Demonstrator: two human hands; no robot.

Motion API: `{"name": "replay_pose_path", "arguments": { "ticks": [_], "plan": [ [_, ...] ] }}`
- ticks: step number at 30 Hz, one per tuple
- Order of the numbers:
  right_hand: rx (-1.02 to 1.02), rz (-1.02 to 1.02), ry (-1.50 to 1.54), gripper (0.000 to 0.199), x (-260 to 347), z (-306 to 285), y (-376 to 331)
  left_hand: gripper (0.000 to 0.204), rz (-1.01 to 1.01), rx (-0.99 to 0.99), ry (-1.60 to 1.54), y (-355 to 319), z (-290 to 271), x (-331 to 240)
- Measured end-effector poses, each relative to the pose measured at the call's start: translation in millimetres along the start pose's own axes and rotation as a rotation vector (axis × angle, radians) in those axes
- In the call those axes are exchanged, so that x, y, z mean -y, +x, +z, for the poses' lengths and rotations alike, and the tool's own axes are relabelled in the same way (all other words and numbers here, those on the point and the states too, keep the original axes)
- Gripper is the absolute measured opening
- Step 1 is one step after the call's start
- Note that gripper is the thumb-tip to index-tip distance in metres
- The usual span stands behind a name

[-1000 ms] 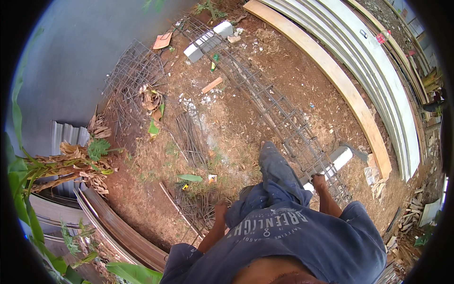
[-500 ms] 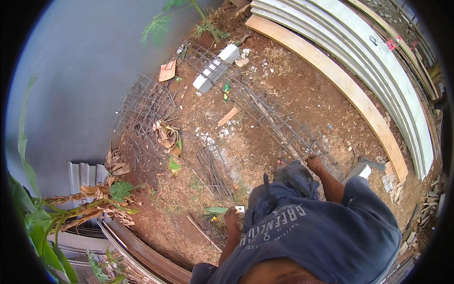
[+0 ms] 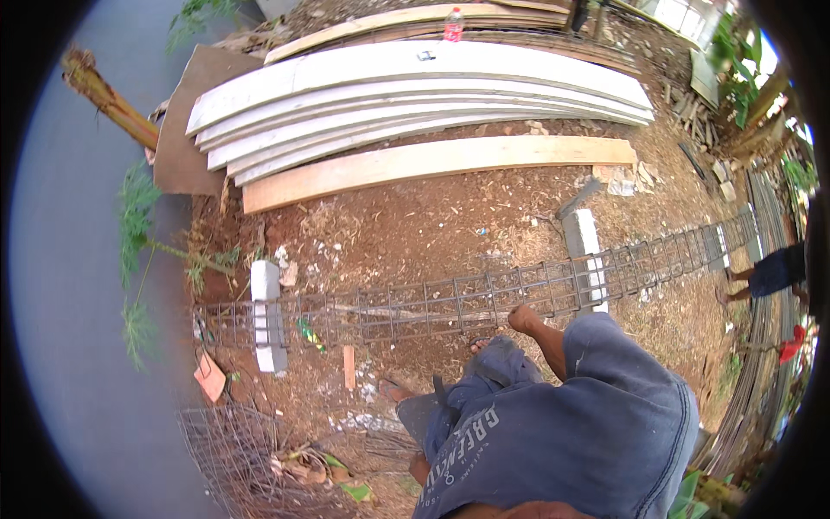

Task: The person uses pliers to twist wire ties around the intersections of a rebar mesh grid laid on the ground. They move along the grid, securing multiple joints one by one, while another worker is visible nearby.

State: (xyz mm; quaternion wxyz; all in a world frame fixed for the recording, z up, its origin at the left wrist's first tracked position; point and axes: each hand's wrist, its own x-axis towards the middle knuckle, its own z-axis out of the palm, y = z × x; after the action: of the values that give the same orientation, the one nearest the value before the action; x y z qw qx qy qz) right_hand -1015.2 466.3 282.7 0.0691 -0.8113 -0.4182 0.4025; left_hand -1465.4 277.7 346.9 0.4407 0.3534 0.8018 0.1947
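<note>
A long rebar cage (image 3: 432,307) of straight bars and square stirrups lies across the ground in front of me. Two white blocks cross beneath it, the left block (image 3: 270,346) and the right block (image 3: 584,238). My right hand (image 3: 524,319) is closed at the cage's near edge, its fingers wrapped on the bar. Low beside my body, only a small part of my left hand (image 3: 419,468) shows; its fingers are hidden behind my clothing. A green and yellow bottle (image 3: 309,335) lies under the cage, and a flat orange-brown piece (image 3: 349,367) lies nearer me.
White boards (image 3: 415,69) are stacked beyond the cage, a red-labelled bottle (image 3: 452,24) standing on them. One bare plank (image 3: 441,171) lies before the stack. Tangled wire mesh (image 3: 225,450) sits at the lower left beside a grey wall (image 3: 78,259). Another person (image 3: 776,270) is at far right.
My view has swung to the right, so the cage now runs across it and its far right end shows. My right hand stays at the cage. My left hand has become mostly hidden.
</note>
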Motion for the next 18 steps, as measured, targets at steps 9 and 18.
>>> {"name": "replay_pose_path", "arguments": {
  "ticks": [9, 18],
  "plan": [
    [0.062, 0.09, -0.36, 0.029, 74.5, 66.9, -135.1, 0.032, 0.188, 0.342, 0.262, 240.4, -91.9, -101.3],
    [-0.325, 0.532, 0.582, 0.038, 95.2, 281.1, -189.4, 0.034, 0.26, 0.507, 0.515, 366.8, -156.8, -159.4]
  ]
}}
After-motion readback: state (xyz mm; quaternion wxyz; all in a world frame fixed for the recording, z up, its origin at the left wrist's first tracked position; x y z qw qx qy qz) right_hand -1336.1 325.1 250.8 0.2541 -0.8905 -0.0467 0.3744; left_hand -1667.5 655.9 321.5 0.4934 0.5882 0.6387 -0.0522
